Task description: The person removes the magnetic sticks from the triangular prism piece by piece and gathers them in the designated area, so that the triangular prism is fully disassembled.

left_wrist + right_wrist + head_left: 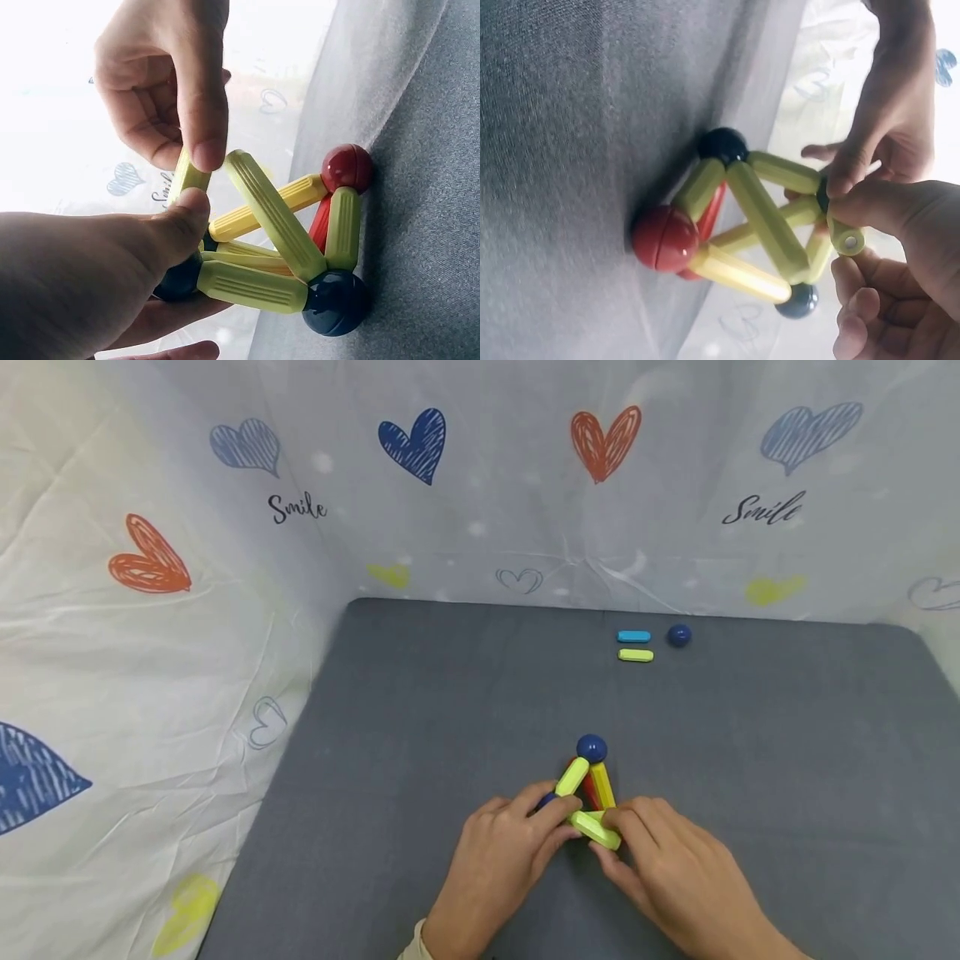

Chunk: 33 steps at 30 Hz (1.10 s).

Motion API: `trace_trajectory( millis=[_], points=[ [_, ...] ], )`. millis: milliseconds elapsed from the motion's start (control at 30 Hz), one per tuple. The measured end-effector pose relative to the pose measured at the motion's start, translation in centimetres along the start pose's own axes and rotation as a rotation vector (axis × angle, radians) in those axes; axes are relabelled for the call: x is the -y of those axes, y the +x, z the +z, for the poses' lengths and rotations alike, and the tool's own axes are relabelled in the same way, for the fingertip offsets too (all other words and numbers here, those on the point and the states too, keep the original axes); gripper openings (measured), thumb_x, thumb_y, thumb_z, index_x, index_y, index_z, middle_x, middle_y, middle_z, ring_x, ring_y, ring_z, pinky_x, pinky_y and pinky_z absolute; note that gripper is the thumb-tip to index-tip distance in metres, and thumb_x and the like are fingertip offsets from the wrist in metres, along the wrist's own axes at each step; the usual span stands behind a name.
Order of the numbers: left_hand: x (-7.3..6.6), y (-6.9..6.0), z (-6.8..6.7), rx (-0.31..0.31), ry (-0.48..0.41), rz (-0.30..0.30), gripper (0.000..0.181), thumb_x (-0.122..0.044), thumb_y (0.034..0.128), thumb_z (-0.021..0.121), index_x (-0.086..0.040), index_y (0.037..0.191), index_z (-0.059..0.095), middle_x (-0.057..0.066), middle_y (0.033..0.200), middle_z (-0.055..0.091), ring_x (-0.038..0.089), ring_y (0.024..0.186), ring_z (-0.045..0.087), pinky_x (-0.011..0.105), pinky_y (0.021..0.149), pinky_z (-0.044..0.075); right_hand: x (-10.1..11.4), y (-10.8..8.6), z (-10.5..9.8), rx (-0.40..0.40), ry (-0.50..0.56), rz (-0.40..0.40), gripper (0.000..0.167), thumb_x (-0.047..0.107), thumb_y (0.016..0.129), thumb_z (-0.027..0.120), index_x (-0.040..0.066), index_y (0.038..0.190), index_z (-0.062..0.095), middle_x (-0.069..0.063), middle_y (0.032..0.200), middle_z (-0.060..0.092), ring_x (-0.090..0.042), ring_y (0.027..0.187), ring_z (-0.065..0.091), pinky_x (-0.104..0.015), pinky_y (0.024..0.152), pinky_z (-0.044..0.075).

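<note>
A frame of yellow-green, yellow and red rods joined by balls stands on the grey cloth. My left hand (498, 864) (82, 274) grips a dark blue ball (178, 280) at its upper corner, thumb against a yellow-green rod (596, 830) (187, 178) (847, 238). The other end of that rod is pinched by my right hand (675, 868) (915, 232); in the right wrist view its round end faces the camera. Lower on the frame are a red ball (347, 168) (665, 238) and another dark blue ball (336, 302) (723, 145). Fingers hide part of the gripped ball.
Beyond the frame on the grey cloth (420, 710) lie a light blue rod (633, 637), a yellow-green rod (636, 656) and a dark blue ball (679, 636). White fabric printed with hearts (480, 485) hangs behind and at the left.
</note>
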<state>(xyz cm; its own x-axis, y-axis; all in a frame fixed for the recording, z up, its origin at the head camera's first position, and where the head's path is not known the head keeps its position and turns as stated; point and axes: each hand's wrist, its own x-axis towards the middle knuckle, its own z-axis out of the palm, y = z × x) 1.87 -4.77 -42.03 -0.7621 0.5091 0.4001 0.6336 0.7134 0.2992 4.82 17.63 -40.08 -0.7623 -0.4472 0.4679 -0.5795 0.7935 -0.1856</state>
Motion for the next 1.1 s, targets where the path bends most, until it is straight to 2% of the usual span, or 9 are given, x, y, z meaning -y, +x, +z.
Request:
trace_trajectory(
  millis=[233,367,467,500,567,633,700,767,1100],
  points=[
    [-0.1,0.0,-0.1,0.021,-0.002,-0.015,0.028,-0.042,0.0961,0.077,-0.031,0.122,0.074,-0.005,0.122,0.073,0.002,0.078,0.071,0.023,0.069,0.056,-1.3,0.3,-2.0,0.009,-0.002,0.071,0.062,0.06,0.111,0.033,0.013,0.101,0.072,0.004,0.098,0.065,-0.01,0.081,0.063,-0.029,0.058,0.056],
    [-0.1,0.0,-0.1,0.033,-0.013,-0.023,0.027,-0.042,0.0966,0.077,-0.03,0.122,0.076,-0.005,0.121,0.073,0.002,0.078,0.071,0.024,0.07,0.056,-2.9,0.7,-2.7,-0.011,-0.022,0.112,0.063,0.064,0.11,0.034,0.015,0.102,0.072,0.006,0.1,0.066,-0.009,0.078,0.062,-0.024,0.053,0.052],
    [-0.2,0.0,-0.2,0.047,-0.025,-0.027,0.027,-0.041,0.0964,0.078,-0.03,0.121,0.076,-0.004,0.12,0.074,0.003,0.077,0.07,0.024,0.07,0.056,-4.7,1.0,-2.6,-0.015,-0.024,0.154,0.063,0.068,0.108,0.036,0.017,0.105,0.071,0.007,0.101,0.065,-0.005,0.07,0.056,-0.021,0.047,0.044],
    [-0.2,0.0,-0.2,0.049,-0.025,-0.028,0.028,-0.041,0.0962,0.078,-0.03,0.122,0.076,-0.004,0.12,0.074,0.003,0.077,0.071,0.024,0.07,0.056,-5.3,1.1,-2.4,-0.011,-0.025,0.168,0.06,0.067,0.108,0.039,0.017,0.106,0.071,0.006,0.102,0.065,-0.004,0.067,0.053,-0.021,0.045,0.041],
    [-0.2,0.0,-0.2,0.049,-0.021,-0.03,0.028,-0.04,0.0964,0.078,-0.029,0.122,0.076,-0.003,0.12,0.074,0.005,0.077,0.071,0.025,0.071,0.057,-6.7,1.6,-1.9,0.006,-0.028,0.191,0.044,0.059,0.104,0.059,0.017,0.108,0.071,0.004,0.103,0.065,-0.003,0.061,0.047,-0.02,0.042,0.035],
    [-0.2,0.1,-0.2,0.045,-0.015,-0.033,0.028,-0.041,0.0969,0.078,-0.029,0.122,0.076,-0.003,0.121,0.074,0.006,0.078,0.072,0.027,0.072,0.058,-8.1,2.1,-1.1,0.028,-0.03,0.199,0.032,0.044,0.097,0.078,0.015,0.11,0.07,0.002,0.103,0.065,-0.003,0.059,0.043,-0.021,0.042,0.033],
    [-0.1,0.2,-0.2,0.04,-0.013,-0.034,0.027,-0.041,0.097,0.078,-0.029,0.121,0.076,-0.003,0.12,0.074,0.008,0.077,0.072,0.029,0.072,0.059,-9.4,2.5,-0.1,0.045,-0.027,0.2,0.033,0.024,0.087,0.09,0.014,0.111,0.07,-0.001,0.103,0.065,-0.004,0.057,0.041,-0.021,0.042,0.032],
    [-0.1,0.2,-0.1,0.04,-0.019,-0.035,0.027,-0.041,0.0973,0.077,-0.029,0.121,0.077,-0.003,0.12,0.074,0.008,0.077,0.072,0.029,0.073,0.059,-10.6,2.9,1.0,0.063,-0.02,0.206,0.037,0.015,0.082,0.093,0.012,0.11,0.069,-0.003,0.102,0.065,-0.006,0.057,0.042,-0.022,0.043,0.033],
    [-0.2,0.1,-0.1,0.047,-0.023,-0.037,0.027,-0.04,0.0971,0.078,-0.029,0.121,0.076,-0.003,0.12,0.074,0.006,0.077,0.071,0.027,0.074,0.059,-15.9,5.2,4.7,0.167,-0.011,0.282,0.024,0.015,0.094,0.083,0.004,0.11,0.069,-0.01,0.101,0.065,-0.019,0.065,0.056,-0.038,0.051,0.047]
  ],
)
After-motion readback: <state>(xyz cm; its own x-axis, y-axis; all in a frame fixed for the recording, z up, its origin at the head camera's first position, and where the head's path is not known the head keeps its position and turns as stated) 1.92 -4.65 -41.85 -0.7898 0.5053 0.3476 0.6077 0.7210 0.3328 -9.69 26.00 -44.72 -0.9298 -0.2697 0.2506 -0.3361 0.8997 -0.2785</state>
